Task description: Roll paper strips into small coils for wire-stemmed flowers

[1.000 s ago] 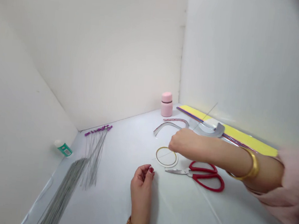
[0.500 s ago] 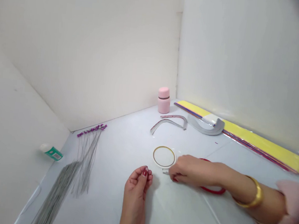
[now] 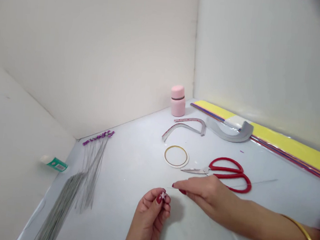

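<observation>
White bench (image 3: 121,169) set in a corner between two white walls (image 3: 84,52). Long pack of yellow paper strips (image 3: 287,147) along the far right edge. Near left, a sheaf of thin grey wires (image 3: 64,205); beyond it, shorter wires tipped with purple beads (image 3: 97,137). Red-handled scissors (image 3: 222,175) lie closed right of centre, blades pointing left. Pink plastic jar (image 3: 178,101) stands upright at the far edge. Gold ring on a white disc (image 3: 176,156) lies just left of the blades.

Left hand (image 3: 147,220) near centre, clenched in a fingertip pinch on a small pale star-shaped piece (image 3: 163,196). Right hand (image 3: 206,194) extends from the right, its fingertips near the piece, not touching; any grip there too fine to tell. A piece this small handles best in a tight pinch, both hands kept close and steady
</observation>
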